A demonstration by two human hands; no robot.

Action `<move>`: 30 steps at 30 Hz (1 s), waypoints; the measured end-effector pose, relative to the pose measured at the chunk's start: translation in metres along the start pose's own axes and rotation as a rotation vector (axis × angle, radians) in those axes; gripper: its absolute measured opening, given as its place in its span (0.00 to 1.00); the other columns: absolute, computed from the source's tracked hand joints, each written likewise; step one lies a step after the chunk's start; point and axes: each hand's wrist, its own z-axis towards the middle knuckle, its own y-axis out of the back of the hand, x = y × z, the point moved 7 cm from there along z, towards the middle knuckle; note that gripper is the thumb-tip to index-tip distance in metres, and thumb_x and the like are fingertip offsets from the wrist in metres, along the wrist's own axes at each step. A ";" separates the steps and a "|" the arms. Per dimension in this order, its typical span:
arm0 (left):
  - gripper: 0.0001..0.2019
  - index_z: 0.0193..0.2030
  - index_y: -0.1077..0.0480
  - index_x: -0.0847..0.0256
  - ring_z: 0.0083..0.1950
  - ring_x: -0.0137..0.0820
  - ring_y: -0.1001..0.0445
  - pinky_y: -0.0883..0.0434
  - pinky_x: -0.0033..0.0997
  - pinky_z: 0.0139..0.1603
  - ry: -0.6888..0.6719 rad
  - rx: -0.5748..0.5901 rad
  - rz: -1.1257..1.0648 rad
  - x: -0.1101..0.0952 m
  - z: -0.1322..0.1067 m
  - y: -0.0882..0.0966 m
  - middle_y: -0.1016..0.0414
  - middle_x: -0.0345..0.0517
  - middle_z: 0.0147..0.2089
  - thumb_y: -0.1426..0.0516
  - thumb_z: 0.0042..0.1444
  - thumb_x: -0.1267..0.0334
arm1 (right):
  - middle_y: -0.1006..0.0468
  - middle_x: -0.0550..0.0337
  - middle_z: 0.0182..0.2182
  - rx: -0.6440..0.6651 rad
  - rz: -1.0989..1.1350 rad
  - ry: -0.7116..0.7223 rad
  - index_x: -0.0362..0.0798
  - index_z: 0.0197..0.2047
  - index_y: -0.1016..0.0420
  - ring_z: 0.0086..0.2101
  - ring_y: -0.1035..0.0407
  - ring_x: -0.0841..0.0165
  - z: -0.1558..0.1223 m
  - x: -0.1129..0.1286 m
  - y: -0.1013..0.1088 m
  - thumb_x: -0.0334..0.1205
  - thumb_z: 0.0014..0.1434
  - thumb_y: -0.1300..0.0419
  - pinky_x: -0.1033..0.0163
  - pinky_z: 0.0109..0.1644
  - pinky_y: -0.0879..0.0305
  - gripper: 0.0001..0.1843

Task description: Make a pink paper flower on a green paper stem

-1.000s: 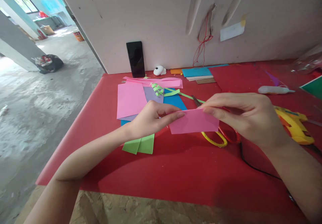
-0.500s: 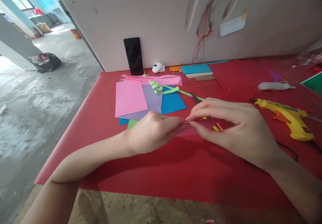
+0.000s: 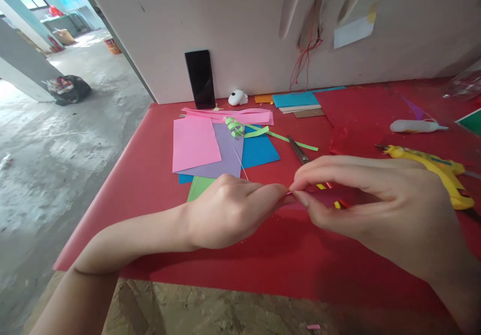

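Observation:
My left hand (image 3: 235,212) is closed, its thumb and fingers pinched together above the red tabletop. A thin pale needle-like rod (image 3: 241,163) sticks up from behind its knuckles; whether the hand holds it I cannot tell. My right hand (image 3: 379,204) pinches with thumb and index finger, its tip meeting the left fingertips. Between the two pinches shows a tiny bit of pink paper strip (image 3: 289,193), mostly hidden by the fingers. Just beyond the right hand lie dark-handled scissors (image 3: 298,150), and small yellow scraps (image 3: 337,204) show beneath it.
Pink paper (image 3: 195,144), purple paper (image 3: 230,149) and blue paper (image 3: 260,147) overlap behind the left hand, near a curled green strip (image 3: 235,127). A phone (image 3: 200,79) leans on the wall. A yellow glue gun (image 3: 432,167) and a white bottle (image 3: 417,126) lie right.
Both hands have shifted slightly right and towards me, still pinching together. More of the scissors and of the thin rod now shows. The view has tilted down slightly.

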 end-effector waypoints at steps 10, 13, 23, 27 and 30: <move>0.14 0.26 0.34 0.64 0.16 0.18 0.45 0.43 0.20 0.17 0.042 0.019 -0.031 0.004 0.003 0.005 0.38 0.32 0.16 0.49 0.64 0.67 | 0.23 0.72 0.24 0.028 0.039 -0.073 0.54 0.27 0.29 0.23 0.31 0.76 -0.007 -0.017 0.005 0.27 0.51 0.42 0.71 0.26 0.33 0.10; 0.15 0.26 0.33 0.64 0.16 0.18 0.45 0.43 0.19 0.17 0.061 0.015 -0.024 0.006 0.004 0.008 0.37 0.33 0.16 0.49 0.64 0.66 | 0.23 0.72 0.25 0.017 0.061 -0.128 0.55 0.27 0.28 0.24 0.30 0.75 -0.008 -0.026 0.007 0.28 0.51 0.40 0.70 0.27 0.33 0.10; 0.16 0.23 0.33 0.64 0.18 0.18 0.47 0.42 0.18 0.18 0.078 0.021 -0.045 0.012 0.005 0.007 0.39 0.33 0.16 0.48 0.64 0.65 | 0.22 0.71 0.24 0.116 0.099 -0.204 0.54 0.25 0.27 0.22 0.32 0.78 -0.002 -0.036 0.004 0.29 0.50 0.38 0.73 0.25 0.33 0.09; 0.17 0.22 0.32 0.64 0.17 0.18 0.48 0.43 0.17 0.17 0.078 0.016 -0.025 0.011 0.009 0.014 0.41 0.32 0.15 0.48 0.63 0.66 | 0.23 0.69 0.22 0.061 0.116 -0.307 0.53 0.24 0.25 0.24 0.29 0.76 -0.002 -0.052 0.011 0.31 0.47 0.37 0.72 0.28 0.32 0.06; 0.12 0.26 0.29 0.63 0.16 0.16 0.44 0.43 0.16 0.17 0.124 -0.036 -0.002 0.013 0.013 0.035 0.39 0.31 0.15 0.45 0.61 0.65 | 0.22 0.64 0.24 -0.097 0.024 -0.524 0.52 0.27 0.22 0.27 0.27 0.72 -0.009 -0.091 0.035 0.38 0.47 0.34 0.67 0.30 0.31 0.01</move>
